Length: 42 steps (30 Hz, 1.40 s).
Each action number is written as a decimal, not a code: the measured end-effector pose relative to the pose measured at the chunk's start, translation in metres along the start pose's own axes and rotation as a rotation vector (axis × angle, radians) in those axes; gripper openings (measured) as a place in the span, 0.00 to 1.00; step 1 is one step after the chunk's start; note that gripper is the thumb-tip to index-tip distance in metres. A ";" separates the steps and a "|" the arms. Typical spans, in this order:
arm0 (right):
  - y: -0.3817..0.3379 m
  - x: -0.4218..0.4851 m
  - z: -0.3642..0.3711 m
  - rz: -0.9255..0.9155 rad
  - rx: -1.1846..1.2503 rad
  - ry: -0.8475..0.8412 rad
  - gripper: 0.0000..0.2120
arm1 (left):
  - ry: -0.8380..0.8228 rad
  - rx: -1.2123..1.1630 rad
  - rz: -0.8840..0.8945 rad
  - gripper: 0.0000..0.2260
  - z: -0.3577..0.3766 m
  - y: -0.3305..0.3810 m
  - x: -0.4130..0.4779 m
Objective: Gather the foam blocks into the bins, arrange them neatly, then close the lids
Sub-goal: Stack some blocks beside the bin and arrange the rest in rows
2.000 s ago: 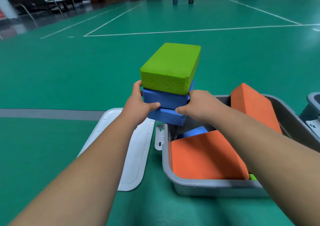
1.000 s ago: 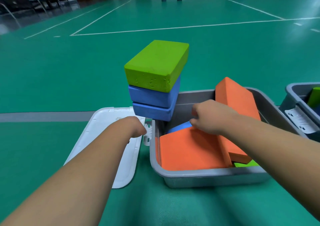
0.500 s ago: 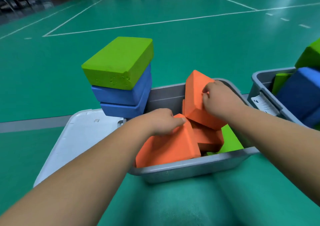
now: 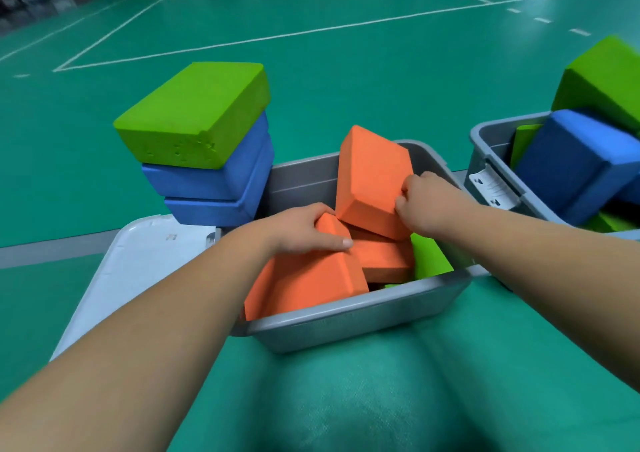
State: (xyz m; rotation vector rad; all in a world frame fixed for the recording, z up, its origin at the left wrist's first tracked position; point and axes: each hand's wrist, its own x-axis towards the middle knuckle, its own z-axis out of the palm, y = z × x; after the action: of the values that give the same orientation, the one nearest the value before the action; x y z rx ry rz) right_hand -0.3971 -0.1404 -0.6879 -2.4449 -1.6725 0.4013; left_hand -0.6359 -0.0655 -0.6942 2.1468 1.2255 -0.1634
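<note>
At the near wall of the grey bin (image 4: pixel 346 323), the left hand (image 4: pixel 298 230) curls its fingers over the top of an orange block (image 4: pixel 304 282). Further in, the right hand (image 4: pixel 426 198) pinches the edge of a tilted orange block (image 4: pixel 370 178). Just past the bin's far-left corner, a green block (image 4: pixel 194 112) tops two blue blocks (image 4: pixel 207 192).

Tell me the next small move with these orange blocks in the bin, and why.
Probably lift the tilted orange block with the right hand, which grips its near edge. It leans on a lower orange block and rises above the rim of the gray bin, so the lid could not close. The left hand holds the near orange block, also askew; laying both flat looks needed.
</note>
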 end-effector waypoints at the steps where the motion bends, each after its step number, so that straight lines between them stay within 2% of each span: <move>1: -0.001 -0.001 0.000 -0.009 -0.006 0.008 0.12 | -0.010 -0.014 0.002 0.36 -0.002 -0.004 -0.001; 5: -0.001 0.003 0.006 -0.039 -0.065 0.002 0.24 | -0.028 -0.019 0.022 0.36 -0.006 -0.009 -0.007; 9: -0.008 -0.003 0.005 -0.015 -0.051 0.049 0.17 | -0.011 -0.014 0.035 0.33 -0.008 -0.010 -0.010; 10: -0.009 -0.005 0.005 -0.047 -0.048 0.077 0.19 | -0.020 -0.018 0.032 0.32 -0.010 -0.010 -0.010; 13: -0.011 -0.012 0.001 -0.286 -0.051 0.109 0.36 | -0.036 -0.025 0.033 0.30 -0.014 -0.011 -0.012; 15: -0.018 -0.015 -0.002 -0.459 -0.152 0.058 0.41 | -0.036 -0.044 0.038 0.31 -0.015 -0.014 -0.012; 17: -0.025 -0.017 0.001 -0.516 -0.206 0.015 0.39 | -0.029 -0.070 0.045 0.31 -0.015 -0.016 -0.011; 21: -0.029 -0.014 0.007 -0.508 -0.246 0.061 0.31 | -0.015 -0.094 0.052 0.32 -0.015 -0.018 -0.010; 25: -0.029 -0.008 0.008 -0.490 -0.172 0.120 0.22 | -0.010 -0.115 0.043 0.32 -0.014 -0.018 -0.006; 29: -0.028 -0.002 0.012 -0.488 -0.131 0.144 0.14 | 0.074 -0.106 0.017 0.27 -0.007 -0.014 -0.001; 33: -0.024 0.005 0.016 -0.462 -0.198 0.162 0.15 | 0.090 -0.107 -0.008 0.26 -0.004 -0.016 0.007; 37: -0.011 0.006 0.014 -0.449 -0.159 0.087 0.16 | 0.004 -0.155 0.049 0.40 -0.012 -0.028 0.008; 38: -0.009 0.006 0.012 -0.453 -0.144 0.066 0.16 | -0.001 -0.169 0.067 0.40 -0.014 -0.030 0.007; 42: -0.003 0.010 0.008 -0.452 -0.102 0.032 0.16 | -0.015 -0.347 0.121 0.31 -0.019 -0.039 0.009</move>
State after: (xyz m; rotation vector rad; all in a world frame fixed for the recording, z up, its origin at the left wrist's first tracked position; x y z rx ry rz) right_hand -0.3987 -0.1305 -0.6956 -2.0276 -2.1977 0.2164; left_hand -0.6666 -0.0343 -0.7021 1.9049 1.0266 0.0803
